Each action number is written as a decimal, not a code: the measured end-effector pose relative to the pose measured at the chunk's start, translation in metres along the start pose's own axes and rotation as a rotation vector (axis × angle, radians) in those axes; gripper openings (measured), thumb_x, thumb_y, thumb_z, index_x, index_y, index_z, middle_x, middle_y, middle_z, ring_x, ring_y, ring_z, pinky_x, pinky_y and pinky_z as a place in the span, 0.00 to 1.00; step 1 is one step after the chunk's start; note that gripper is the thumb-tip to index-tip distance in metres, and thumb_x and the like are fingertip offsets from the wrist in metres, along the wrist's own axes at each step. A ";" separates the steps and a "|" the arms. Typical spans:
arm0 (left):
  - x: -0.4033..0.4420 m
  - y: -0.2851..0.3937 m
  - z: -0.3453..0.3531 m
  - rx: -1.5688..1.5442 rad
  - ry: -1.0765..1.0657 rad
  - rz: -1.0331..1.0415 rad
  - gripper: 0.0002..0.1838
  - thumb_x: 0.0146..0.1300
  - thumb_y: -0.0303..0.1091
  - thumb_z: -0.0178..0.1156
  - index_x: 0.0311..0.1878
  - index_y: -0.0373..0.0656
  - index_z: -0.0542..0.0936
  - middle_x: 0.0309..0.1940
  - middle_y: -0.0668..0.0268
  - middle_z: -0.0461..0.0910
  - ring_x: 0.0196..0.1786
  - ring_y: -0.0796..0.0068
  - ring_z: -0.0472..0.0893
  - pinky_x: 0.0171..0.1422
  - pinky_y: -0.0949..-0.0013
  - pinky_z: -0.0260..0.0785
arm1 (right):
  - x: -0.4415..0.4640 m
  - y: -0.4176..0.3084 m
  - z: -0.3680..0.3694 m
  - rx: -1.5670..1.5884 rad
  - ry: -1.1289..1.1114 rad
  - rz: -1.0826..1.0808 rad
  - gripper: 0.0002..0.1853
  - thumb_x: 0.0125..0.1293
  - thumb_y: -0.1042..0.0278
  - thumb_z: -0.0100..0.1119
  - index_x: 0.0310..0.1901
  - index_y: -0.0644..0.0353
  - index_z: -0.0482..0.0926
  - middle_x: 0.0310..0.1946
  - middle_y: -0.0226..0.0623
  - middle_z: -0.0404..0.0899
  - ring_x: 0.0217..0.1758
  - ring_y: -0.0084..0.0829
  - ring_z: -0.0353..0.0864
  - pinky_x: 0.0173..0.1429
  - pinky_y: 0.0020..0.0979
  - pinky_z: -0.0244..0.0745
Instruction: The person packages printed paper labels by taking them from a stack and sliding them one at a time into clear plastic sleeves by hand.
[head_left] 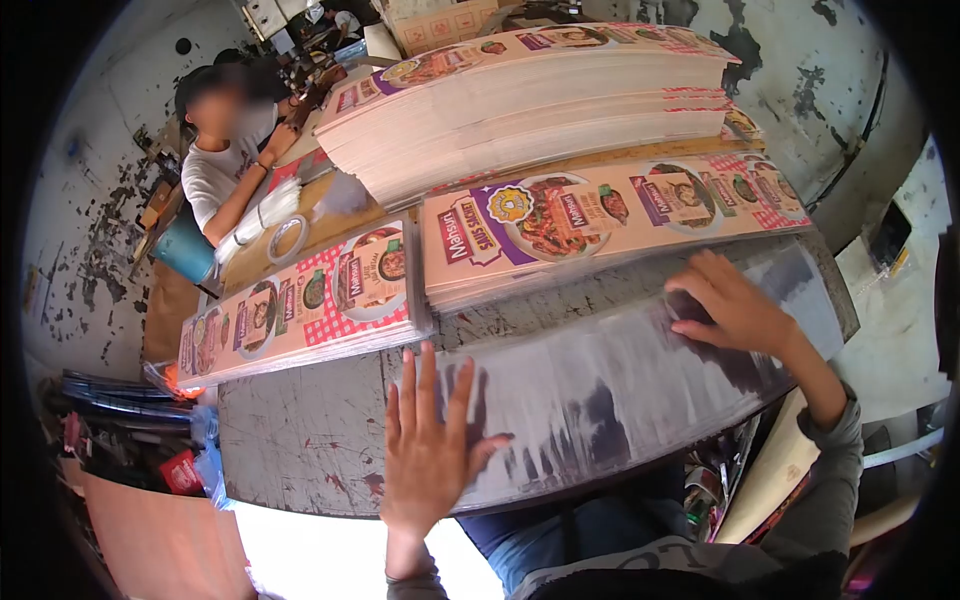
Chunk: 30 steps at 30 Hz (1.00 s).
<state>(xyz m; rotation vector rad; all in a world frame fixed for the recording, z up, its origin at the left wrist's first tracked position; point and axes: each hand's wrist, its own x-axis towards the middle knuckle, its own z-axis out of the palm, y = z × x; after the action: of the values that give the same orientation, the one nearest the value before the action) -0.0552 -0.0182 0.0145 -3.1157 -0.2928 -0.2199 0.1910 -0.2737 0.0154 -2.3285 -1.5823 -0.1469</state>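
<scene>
A clear plastic sheet or sleeve point(590, 390) lies along the near edge of the grey worktable point(300, 430). My left hand point(430, 440) rests at its left end, fingers spread and holding nothing. Over its right part is my right hand point(735, 310), fingers curved and apart, with nothing seen between them. Just beyond the sheet, a stack of printed Mahsun sheets point(620, 215) lies in front of my right hand. A second, shorter printed stack point(300, 305) sits to the left, beyond my left hand.
A tall stack of printed sheets point(530, 110) stands at the back. Near a tape roll point(288, 238) and plastic strips point(262, 215), a person point(225, 150) sits at the left. A teal bucket point(185, 250) is beside the table.
</scene>
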 end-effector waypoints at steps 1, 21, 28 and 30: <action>0.003 -0.004 0.003 0.005 -0.010 0.016 0.40 0.57 0.63 0.47 0.68 0.47 0.61 0.67 0.45 0.54 0.69 0.42 0.56 0.66 0.43 0.54 | 0.007 0.002 -0.008 0.004 -0.054 -0.066 0.19 0.51 0.61 0.66 0.41 0.61 0.71 0.37 0.42 0.66 0.45 0.43 0.68 0.53 0.40 0.64; 0.005 -0.013 0.021 -0.150 0.181 0.059 0.31 0.58 0.40 0.59 0.62 0.35 0.65 0.57 0.52 0.70 0.62 0.55 0.68 0.66 0.52 0.54 | 0.221 0.124 -0.014 -0.610 0.645 0.102 0.21 0.70 0.53 0.43 0.61 0.48 0.69 0.55 0.40 0.74 0.62 0.40 0.67 0.65 0.44 0.58; 0.005 -0.011 0.021 -0.142 0.243 0.063 0.29 0.53 0.35 0.62 0.58 0.37 0.69 0.53 0.54 0.73 0.55 0.58 0.72 0.59 0.56 0.57 | 0.225 0.120 -0.005 -0.656 0.856 0.034 0.14 0.65 0.55 0.49 0.46 0.54 0.74 0.44 0.34 0.77 0.53 0.35 0.72 0.58 0.44 0.61; 0.006 -0.011 0.021 -0.159 0.244 0.058 0.28 0.53 0.35 0.62 0.58 0.37 0.69 0.52 0.54 0.72 0.54 0.57 0.72 0.58 0.56 0.58 | 0.226 0.120 -0.002 -0.660 0.902 -0.003 0.13 0.65 0.56 0.50 0.43 0.55 0.74 0.41 0.33 0.77 0.51 0.35 0.73 0.57 0.44 0.61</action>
<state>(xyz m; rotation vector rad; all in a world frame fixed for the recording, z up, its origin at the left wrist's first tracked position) -0.0488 -0.0062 -0.0051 -3.1976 -0.1899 -0.6456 0.3880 -0.1141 0.0519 -2.1029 -1.1291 -1.6566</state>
